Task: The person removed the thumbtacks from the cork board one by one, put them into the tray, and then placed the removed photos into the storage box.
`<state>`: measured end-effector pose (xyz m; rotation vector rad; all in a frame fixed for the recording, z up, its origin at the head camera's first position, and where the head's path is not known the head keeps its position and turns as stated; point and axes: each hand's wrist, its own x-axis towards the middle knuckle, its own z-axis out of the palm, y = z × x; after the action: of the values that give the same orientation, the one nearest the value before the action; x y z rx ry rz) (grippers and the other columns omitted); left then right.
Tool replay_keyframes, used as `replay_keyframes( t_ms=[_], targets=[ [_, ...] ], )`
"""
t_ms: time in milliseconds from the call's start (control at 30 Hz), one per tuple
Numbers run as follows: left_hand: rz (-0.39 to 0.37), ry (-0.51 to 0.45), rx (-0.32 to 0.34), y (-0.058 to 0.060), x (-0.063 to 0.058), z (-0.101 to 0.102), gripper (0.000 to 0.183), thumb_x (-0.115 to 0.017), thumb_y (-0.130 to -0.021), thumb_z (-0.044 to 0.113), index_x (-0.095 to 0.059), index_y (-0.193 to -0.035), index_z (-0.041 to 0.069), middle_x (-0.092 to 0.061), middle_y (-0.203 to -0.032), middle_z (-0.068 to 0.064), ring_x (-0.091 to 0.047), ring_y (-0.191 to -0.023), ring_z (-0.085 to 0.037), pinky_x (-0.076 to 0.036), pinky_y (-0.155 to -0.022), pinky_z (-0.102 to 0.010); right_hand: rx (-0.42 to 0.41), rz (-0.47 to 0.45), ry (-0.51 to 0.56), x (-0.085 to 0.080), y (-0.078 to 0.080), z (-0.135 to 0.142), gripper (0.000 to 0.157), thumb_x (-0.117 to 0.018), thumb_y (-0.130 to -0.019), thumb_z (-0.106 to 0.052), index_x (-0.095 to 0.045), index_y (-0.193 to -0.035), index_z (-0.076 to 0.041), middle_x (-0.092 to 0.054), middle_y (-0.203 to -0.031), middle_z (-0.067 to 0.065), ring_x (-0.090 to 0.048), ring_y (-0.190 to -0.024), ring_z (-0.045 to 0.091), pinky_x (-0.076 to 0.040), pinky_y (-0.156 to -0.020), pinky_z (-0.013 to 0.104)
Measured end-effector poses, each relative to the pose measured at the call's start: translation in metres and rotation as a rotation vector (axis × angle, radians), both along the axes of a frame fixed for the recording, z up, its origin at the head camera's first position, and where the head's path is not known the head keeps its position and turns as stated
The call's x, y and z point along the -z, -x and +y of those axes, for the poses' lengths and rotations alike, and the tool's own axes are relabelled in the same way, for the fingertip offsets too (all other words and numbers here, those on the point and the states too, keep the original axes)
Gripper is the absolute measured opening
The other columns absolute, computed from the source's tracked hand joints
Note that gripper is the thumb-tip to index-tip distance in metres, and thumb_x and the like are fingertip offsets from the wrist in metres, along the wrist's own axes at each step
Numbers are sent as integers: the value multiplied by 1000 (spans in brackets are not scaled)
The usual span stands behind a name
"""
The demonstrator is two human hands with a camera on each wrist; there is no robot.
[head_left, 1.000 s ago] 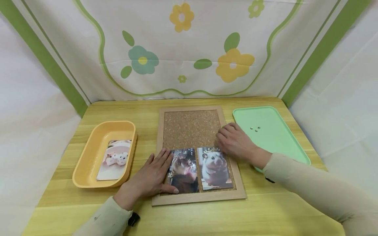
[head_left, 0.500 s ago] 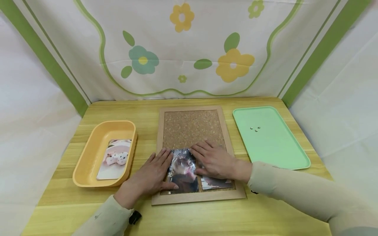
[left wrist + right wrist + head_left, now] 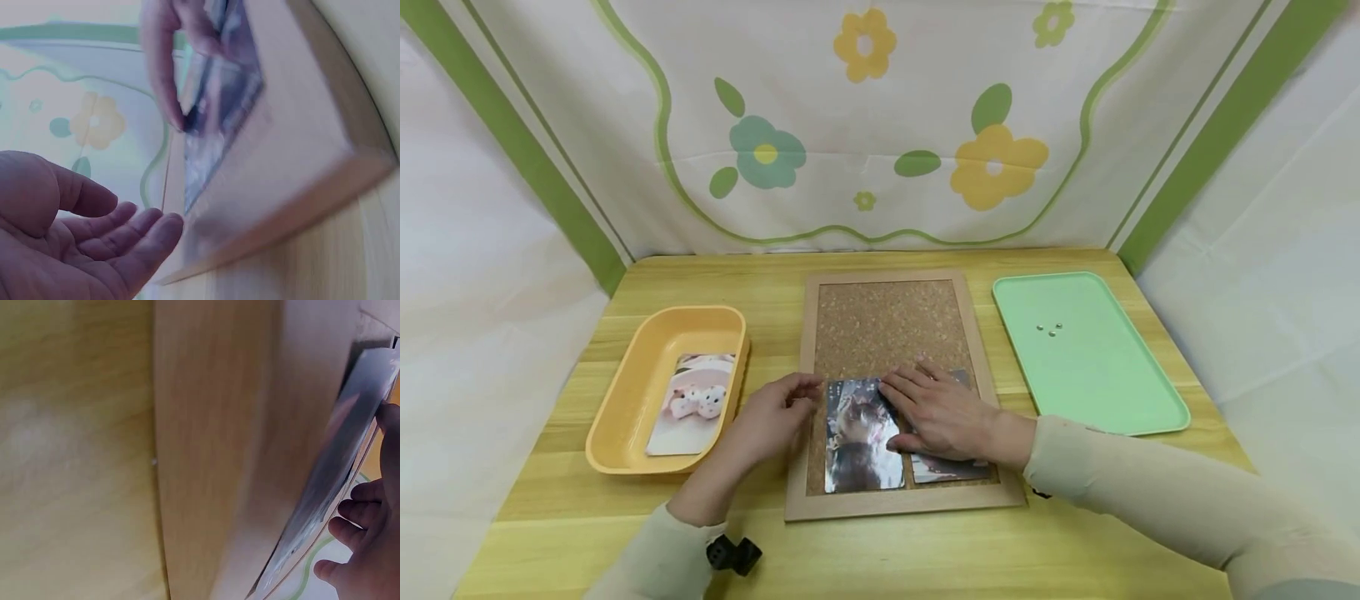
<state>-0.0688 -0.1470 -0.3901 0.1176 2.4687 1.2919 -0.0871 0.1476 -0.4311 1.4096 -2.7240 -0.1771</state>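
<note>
Two glossy animal photos lie side by side on the lower part of a wood-framed cork board (image 3: pixel 887 325). My right hand (image 3: pixel 946 412) rests across the right photo (image 3: pixel 951 472), covering most of it. Its fingertips reach the upper right edge of the left photo (image 3: pixel 857 458), and the thumb lies near that photo's right side. Off the left photo, my left hand (image 3: pixel 778 421) hovers by the board's left frame strip. In the left wrist view, that hand's fingers (image 3: pixel 147 244) are loosely bent, with nothing between them.
On the left stands a yellow bin (image 3: pixel 606 417) with a photo of spotted white figures (image 3: pixel 692 412) inside. A green tray (image 3: pixel 1097 367) on the right carries a few small metallic pieces (image 3: pixel 1052 334). A flower-printed cloth (image 3: pixel 850 117) hangs behind the table.
My right hand has come from the board's right edge onto the photos. My left hand, flat on the left photo's edge before, has lifted and drawn back slightly left.
</note>
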Motion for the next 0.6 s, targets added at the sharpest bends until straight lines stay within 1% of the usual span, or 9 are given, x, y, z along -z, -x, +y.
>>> replay_keyframes(
  t_ms=[67,133,200,267,367,467,600],
  targets=[
    [-94,-127,-23,0,-1,-2,40,-50,-108,8,-57,-145,-2,-68,-135,-20,-69,-114,-28,-60,-95,-40,-3,1,-5,1,0,0,85,-42,-105,-69,-45,-159,-3,-49,-162,15,-43,-153,33,-31,-126,57],
    [-188,-245,-30,-1,-3,-5,41,-48,-109,7,-52,-147,-8,-63,-139,-26,-68,-119,-31,-59,-101,-42,-5,4,-14,1,0,0,85,-41,-106,-69,-45,-159,-3,-49,-162,14,-43,-153,32,-31,-126,57],
    [-278,-344,-36,-2,-3,-8,44,-46,-110,8,-47,-150,-11,-60,-143,-30,-68,-119,-30,-59,-102,-39,-6,4,-20,1,0,0,84,-41,-106,-69,-46,-159,-3,-49,-162,14,-43,-153,32,-30,-126,57],
    [-358,-435,-22,-2,-3,-12,47,-46,-111,8,-40,-153,-13,-56,-145,-32,-69,-119,-27,-59,-101,-35,-2,2,-28,1,0,1,84,-40,-106,-69,-46,-159,-4,-49,-162,14,-43,-153,31,-30,-127,57],
    [-450,-544,-7,-1,-4,-17,54,-49,-111,9,-31,-157,-13,-57,-143,-33,-72,-115,-23,-59,-99,-31,4,-7,-30,1,0,1,83,-39,-106,-69,-46,-159,-5,-49,-163,14,-43,-153,29,-29,-127,57],
    [-515,-626,1,0,-3,-23,59,-52,-110,9,-25,-158,-14,-58,-143,-32,-73,-115,-23,-58,-101,-31,7,-20,-25,2,0,1,84,-38,-107,-69,-45,-160,-5,-48,-163,14,-42,-154,29,-28,-127,58],
    [-561,-672,6,0,-3,-26,60,-51,-110,9,-23,-157,-16,-56,-144,-31,-73,-116,-24,-57,-103,-34,9,-29,-22,2,1,1,84,-37,-107,-69,-44,-160,-5,-47,-164,13,-41,-154,29,-27,-127,58]
  ],
)
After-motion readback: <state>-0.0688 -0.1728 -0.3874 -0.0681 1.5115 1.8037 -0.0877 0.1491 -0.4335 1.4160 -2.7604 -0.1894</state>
